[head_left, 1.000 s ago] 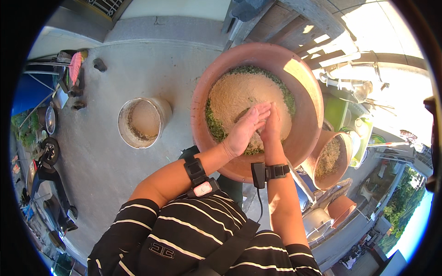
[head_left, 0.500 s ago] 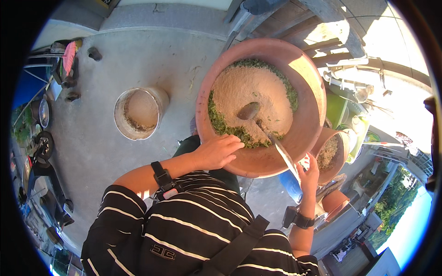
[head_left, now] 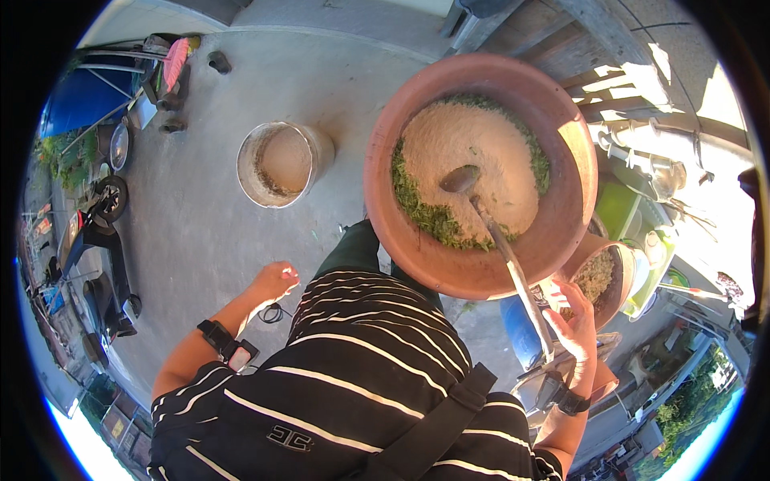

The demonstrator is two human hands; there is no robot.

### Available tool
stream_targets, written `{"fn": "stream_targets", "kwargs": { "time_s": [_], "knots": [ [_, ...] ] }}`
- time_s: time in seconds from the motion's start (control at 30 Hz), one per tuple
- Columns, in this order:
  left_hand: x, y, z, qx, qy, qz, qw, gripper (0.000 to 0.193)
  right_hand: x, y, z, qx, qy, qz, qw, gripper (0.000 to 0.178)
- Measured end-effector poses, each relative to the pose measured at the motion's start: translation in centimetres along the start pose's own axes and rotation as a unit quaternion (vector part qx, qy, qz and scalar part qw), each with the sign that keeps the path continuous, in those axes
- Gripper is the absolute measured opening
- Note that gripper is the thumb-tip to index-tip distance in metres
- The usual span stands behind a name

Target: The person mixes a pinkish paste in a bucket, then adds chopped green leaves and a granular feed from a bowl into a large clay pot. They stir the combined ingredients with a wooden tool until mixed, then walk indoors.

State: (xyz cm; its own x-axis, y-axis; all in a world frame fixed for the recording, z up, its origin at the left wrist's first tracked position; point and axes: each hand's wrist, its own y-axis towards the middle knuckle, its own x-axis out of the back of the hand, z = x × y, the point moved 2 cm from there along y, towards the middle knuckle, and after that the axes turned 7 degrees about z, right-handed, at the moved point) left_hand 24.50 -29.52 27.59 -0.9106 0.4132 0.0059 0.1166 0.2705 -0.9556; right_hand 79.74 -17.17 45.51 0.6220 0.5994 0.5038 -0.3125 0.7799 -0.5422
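A wide reddish-brown basin (head_left: pixel 481 276) stands in front of me, holding chopped green leaves (head_left: pixel 425 216) under a broad heap of pale tan meal (head_left: pixel 501 160). A long-handled ladle (head_left: pixel 517 276) lies with its dark bowl on the meal, its handle crossing the near right rim. My right hand (head_left: pixel 576 321) is beside the handle's end, fingers loosely apart, the thumb close to or touching the handle. Away from the basin, my left hand (head_left: pixel 274 283) hangs over the floor at my left side. Its fingers are curled in, and nothing shows in them.
A pale bucket (head_left: pixel 314 156) with tan meal inside stands on the concrete floor left of the basin. Right of the basin are a smaller brown tub (head_left: pixel 609 301) with coarse tan matter and a blue container (head_left: pixel 521 329). A motorbike (head_left: pixel 104 232) is at far left.
My left hand has drawn back from the basin's near rim, down and left over the floor. The ladle handle has swung slightly toward me, and my right hand has loosened beside it.
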Motion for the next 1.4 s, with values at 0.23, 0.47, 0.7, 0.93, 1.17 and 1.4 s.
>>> {"fn": "stream_targets", "kwargs": {
  "time_s": [0.23,0.47,0.7,0.93,1.17,1.4],
  "knots": [
    [-5.5,0.2,-15.8,-0.371,0.203,-0.133,0.896,0.030,-0.2,-2.6,-3.8,-0.001,-0.277,0.045,0.960,0.068],
    [-17.8,1.5,-22.8,-0.438,0.334,-0.041,0.834,0.041,-8.9,-9.3,-16.1,-0.264,-0.364,0.029,0.893,0.073],
    [-26.5,5.4,-25.6,-0.703,0.437,-0.072,0.557,0.046,-11.0,-14.0,-10.8,-0.296,0.269,0.089,0.912,0.031],
    [-28.4,7.7,-27.2,-0.588,0.611,0.087,0.523,0.016,-12.1,-9.8,-2.2,-0.139,0.092,-0.007,0.986,0.064],
    [-30.4,4.1,-28.2,-0.699,0.453,0.263,0.486,0.016,-11.6,-14.5,4.7,-0.315,0.207,-0.041,0.925,0.071],
    [-28.8,8.8,-29.8,-0.625,0.563,0.308,0.444,0.012,-15.4,-10.7,5.0,-0.327,0.262,-0.082,0.904,0.069]
  ]
}}
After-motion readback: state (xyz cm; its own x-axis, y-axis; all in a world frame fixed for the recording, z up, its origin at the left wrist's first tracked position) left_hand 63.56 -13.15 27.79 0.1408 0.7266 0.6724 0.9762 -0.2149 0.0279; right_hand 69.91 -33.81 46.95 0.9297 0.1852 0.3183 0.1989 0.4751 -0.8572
